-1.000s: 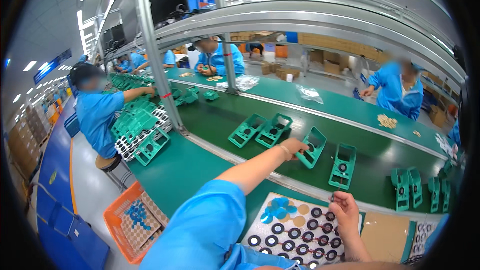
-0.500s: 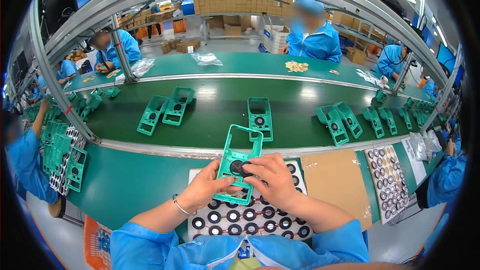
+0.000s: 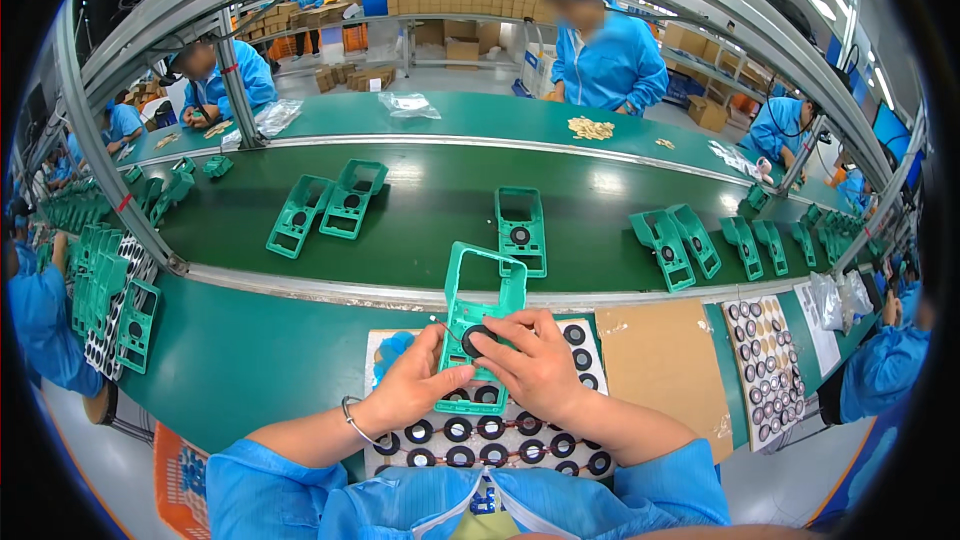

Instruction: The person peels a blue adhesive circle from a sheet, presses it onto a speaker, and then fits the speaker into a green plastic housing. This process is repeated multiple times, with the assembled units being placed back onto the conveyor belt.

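Observation:
A green plastic housing (image 3: 468,314) with a large rectangular opening is held up in front of me, tilted. My left hand (image 3: 415,380) grips its lower left edge, thumb across the front and fingers behind. A round black speaker (image 3: 478,340) lies against the housing's middle, and a thin wire shows at its left. My right hand (image 3: 540,360) has its fingers and thumb pressed together on that speaker, covering its right side. Beneath both hands is a white sheet (image 3: 382,460) with rows of black round speakers (image 3: 458,429), partly hidden by my hands and the housing.
Green housings (image 3: 521,234) with speakers stand along the dark green belt (image 3: 430,200). Brown cardboard (image 3: 665,370) lies to the right, beside another sheet of speakers (image 3: 765,365). A blue object (image 3: 392,352) sits by my left hand. Co-workers sit or stand around; metal posts frame the bench.
The speaker has gone from tilted in my right fingers to lying flatter against the housing, with those fingers over it. A blue object now shows beside my left hand. The co-worker opposite has shifted left.

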Motion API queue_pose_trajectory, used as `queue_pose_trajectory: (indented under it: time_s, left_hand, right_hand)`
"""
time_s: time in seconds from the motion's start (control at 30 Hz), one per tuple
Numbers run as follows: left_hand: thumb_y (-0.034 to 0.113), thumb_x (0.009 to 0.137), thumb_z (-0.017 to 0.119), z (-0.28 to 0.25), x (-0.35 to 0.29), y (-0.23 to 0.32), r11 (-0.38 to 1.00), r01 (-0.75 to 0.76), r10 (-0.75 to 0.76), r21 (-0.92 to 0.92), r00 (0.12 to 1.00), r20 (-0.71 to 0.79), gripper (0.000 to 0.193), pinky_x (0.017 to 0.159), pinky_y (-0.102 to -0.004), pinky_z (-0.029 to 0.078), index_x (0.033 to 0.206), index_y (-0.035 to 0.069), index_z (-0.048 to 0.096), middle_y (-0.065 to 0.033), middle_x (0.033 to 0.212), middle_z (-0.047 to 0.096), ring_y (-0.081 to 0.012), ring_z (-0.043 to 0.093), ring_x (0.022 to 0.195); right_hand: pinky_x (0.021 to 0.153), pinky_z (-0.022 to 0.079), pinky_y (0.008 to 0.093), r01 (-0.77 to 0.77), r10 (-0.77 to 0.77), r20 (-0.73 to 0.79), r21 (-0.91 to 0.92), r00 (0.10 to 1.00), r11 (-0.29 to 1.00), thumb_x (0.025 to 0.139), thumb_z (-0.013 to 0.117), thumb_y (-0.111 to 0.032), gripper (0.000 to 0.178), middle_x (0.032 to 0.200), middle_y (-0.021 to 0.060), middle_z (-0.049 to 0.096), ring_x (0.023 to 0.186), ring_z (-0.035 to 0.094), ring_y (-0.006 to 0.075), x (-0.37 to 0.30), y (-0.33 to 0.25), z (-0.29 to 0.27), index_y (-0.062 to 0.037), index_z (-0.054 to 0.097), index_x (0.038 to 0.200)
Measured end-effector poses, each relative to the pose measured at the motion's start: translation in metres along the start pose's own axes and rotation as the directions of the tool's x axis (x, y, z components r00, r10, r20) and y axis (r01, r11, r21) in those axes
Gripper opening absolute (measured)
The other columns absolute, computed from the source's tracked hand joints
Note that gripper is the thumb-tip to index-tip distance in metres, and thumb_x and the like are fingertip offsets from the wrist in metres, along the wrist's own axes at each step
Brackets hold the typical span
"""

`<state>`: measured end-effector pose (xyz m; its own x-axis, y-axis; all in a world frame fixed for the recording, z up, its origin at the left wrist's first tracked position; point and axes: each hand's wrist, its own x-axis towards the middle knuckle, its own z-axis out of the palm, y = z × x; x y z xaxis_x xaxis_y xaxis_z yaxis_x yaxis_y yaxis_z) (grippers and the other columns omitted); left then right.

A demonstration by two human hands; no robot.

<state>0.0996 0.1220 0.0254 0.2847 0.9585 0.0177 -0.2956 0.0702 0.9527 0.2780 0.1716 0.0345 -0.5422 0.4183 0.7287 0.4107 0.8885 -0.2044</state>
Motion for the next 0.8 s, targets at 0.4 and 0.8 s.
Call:
queue_pose_trajectory:
  time_s: [0.4,0.8]
  left_hand:
    - [0.015,0.088,0.054,-0.002,-0.004,-0.002,0.979,-0.087,0.091,0.184,0.996,-0.012,0.042,0.079,-0.0239,0.042,0.119,-0.003,0.032,-0.0083,0.105,0.049,-0.0099,0.047,0.093]
    - [0.011,0.09,0.047,-0.003,-0.002,0.002,0.993,-0.088,0.086,0.075,0.996,0.021,0.042,0.085,-0.0341,0.047,0.124,0.0,0.025,-0.0109,0.114,0.047,-0.018,0.05,0.108]
  right_hand:
    - [0.076,0.044,0.0371,0.013,-0.008,0.058,-0.088,0.998,0.996,0.064,0.071,-0.01,0.041,0.115,0.0138,0.053,0.093,0.05,0.0291,-0.002,-0.008,0.005,-0.0092,0.061,0.104]
    - [0.08,0.042,0.0339,-0.504,0.575,0.058,0.558,0.816,0.659,0.076,0.068,-0.016,0.041,0.105,0.0131,0.053,0.093,0.052,0.0222,0.002,0.005,-0.002,0.0008,0.048,0.108]
